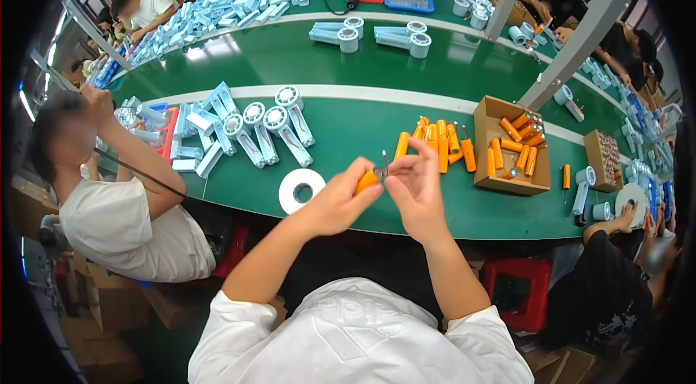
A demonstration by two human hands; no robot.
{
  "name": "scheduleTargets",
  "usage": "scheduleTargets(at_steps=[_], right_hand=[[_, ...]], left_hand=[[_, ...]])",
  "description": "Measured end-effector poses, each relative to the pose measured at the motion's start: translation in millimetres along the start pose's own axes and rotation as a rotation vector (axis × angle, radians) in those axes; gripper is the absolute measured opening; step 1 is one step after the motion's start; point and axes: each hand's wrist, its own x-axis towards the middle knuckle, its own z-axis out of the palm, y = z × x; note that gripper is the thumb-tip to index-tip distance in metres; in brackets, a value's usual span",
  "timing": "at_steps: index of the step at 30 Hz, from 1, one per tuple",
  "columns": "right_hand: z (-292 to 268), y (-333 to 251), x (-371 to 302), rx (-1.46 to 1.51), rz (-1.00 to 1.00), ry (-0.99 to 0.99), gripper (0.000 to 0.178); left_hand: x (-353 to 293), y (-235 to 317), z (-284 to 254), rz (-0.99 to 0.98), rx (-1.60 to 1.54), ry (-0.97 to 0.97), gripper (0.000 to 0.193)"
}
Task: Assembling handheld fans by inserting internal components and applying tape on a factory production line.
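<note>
My left hand point(338, 197) is closed around an orange cylindrical battery point(367, 181), whose end points toward my right hand. My right hand point(419, 192) meets that end, thumb and forefinger closed at a thin wire point(386, 162) that rises from it with a small pale connector. Its other fingers are curved and apart. A white tape roll point(287, 192) lies flat beside my left wrist. Past my right hand, several orange batteries point(432, 137) stand and lean in a cluster. Ahead to the left are several light-blue handheld fan bodies point(278, 120) with round heads.
A cardboard box point(483, 175) of orange batteries stands right of the cluster. Light-blue casings point(210, 159) and a red tray point(171, 136) lie at left. Co-workers sit on both sides and across. A raised pale rail point(406, 98) and a slanted metal post point(573, 50) cross the bench.
</note>
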Motion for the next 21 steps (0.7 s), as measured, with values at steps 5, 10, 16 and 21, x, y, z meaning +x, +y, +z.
scheduleTargets(at_steps=[5, 10, 16, 21], right_hand=[[20, -1, -12, 0.332, 0.398, -0.149, 0.066], [21, 1, -21, 0.653, 0.53, -0.279, 0.067], [23, -20, -24, 0.453, 0.424, -0.536, 0.067], [23, -15, -28, 0.412, 0.359, -0.488, 0.064]], left_hand=[[-47, -22, 24, 0.101, -0.148, 0.13, 0.026], [-64, -40, 30, 0.216, -0.224, 0.251, 0.026], [-78, -39, 29, 0.255, -0.29, 0.256, 0.026], [-81, -35, 29, 0.205, -0.337, 0.225, 0.03]])
